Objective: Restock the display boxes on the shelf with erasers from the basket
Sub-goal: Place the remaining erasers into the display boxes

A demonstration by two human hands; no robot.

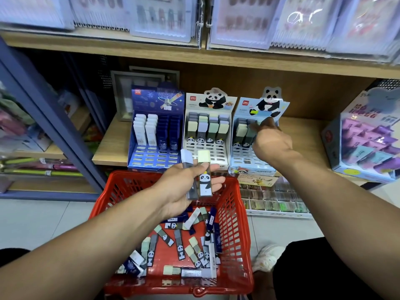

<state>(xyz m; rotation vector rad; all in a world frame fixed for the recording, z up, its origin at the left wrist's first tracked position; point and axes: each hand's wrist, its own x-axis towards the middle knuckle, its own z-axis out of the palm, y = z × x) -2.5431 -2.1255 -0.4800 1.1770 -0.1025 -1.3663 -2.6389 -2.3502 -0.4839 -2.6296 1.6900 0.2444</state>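
Three display boxes stand side by side on the shelf: a dark blue box [156,135], a white panda box [206,128] and a light blue panda box [257,135]. My left hand [190,185] holds two panda erasers [204,172] upright above the red basket [233,215]. My right hand [270,141] reaches into the light blue panda box, its fingertips on a green eraser [252,129] in an upper row. Several loose erasers [184,245] lie in the basket's bottom.
A purple and light blue product box [365,146] sits at the shelf's right end. A low tray of small items [275,202] stands on the floor right of the basket. Packets hang on the shelf above. A blue rack frame [43,105] stands left. A white shoe [268,256] is beside the basket.
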